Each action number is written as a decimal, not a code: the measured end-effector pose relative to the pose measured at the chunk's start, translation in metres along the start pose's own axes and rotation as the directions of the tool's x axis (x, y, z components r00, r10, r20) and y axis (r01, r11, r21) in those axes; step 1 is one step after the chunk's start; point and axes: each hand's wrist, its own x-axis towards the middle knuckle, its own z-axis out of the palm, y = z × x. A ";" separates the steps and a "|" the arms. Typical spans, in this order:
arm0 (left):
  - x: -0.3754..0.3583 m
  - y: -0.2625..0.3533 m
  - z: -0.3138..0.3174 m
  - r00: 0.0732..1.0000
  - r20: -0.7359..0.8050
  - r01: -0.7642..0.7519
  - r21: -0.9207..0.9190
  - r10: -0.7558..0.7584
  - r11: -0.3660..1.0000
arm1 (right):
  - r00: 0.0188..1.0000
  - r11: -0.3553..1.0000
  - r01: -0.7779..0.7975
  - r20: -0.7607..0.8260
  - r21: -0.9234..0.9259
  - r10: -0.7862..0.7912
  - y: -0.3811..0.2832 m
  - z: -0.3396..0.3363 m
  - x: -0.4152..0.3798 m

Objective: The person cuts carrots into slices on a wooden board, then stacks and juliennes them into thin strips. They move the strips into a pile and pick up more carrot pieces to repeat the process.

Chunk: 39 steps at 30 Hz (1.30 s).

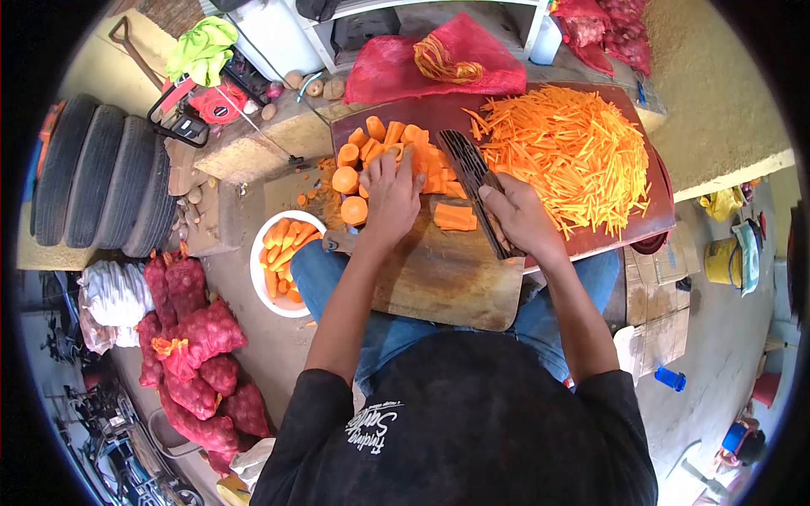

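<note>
My right hand is wrapped round the lower part of a dark, slotted blade, which stands tilted over the board. My left hand rests with fingers spread on a heap of carrot pieces left of the blade. Under both hands lies a worn wooden board across the lap. A short stack of carrot slices sits on it beside the blade. To the right, a big pile of thin carrot sticks covers much of the dark red table.
Left of the legs stands a white basin of peeled carrots. Red mesh sacks lie on the floor further left, below several tyres. An empty red sack is behind the table. A person is at the lower right.
</note>
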 end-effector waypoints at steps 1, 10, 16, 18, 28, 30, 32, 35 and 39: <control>-0.005 0.002 -0.001 0.998 -0.053 -0.015 -0.030 0.014 0.999 | 1.000 0.999 -0.013 -0.014 -0.031 0.012 -0.003 -0.003 -0.006; -0.056 0.044 -0.033 0.997 0.081 0.019 -0.242 0.001 0.970 | 0.994 0.996 -0.067 0.081 -0.065 0.072 0.039 -0.021 -0.110; -0.035 0.051 -0.016 0.942 0.285 -0.103 -0.261 0.178 0.960 | 0.987 0.983 -0.084 0.122 -0.165 0.105 0.035 -0.026 -0.151; -0.030 0.044 -0.008 0.912 0.320 -0.176 -0.256 0.255 0.951 | 0.985 0.977 -0.099 0.118 -0.187 0.122 0.037 -0.028 -0.151; -0.016 0.030 0.007 0.903 0.215 -0.332 -0.198 0.371 0.922 | 0.992 0.983 -0.071 0.089 -0.172 0.087 0.042 -0.019 -0.143; -0.015 0.030 0.008 0.904 0.207 -0.347 -0.158 0.375 0.924 | 0.987 0.980 -0.114 0.092 -0.166 0.131 0.043 -0.019 -0.143; -0.015 0.033 0.005 0.923 0.187 -0.334 -0.047 0.336 0.942 | 0.987 0.980 -0.125 0.084 -0.154 0.139 0.045 -0.020 -0.143; -0.006 0.034 0.002 0.954 0.172 -0.255 0.045 0.244 0.966 | 0.989 0.984 -0.121 0.066 -0.134 0.131 0.051 -0.020 -0.145; 0.014 0.028 -0.001 0.957 0.096 -0.282 0.113 0.272 0.953 | 0.988 0.982 -0.128 0.071 -0.137 0.138 0.048 -0.020 -0.144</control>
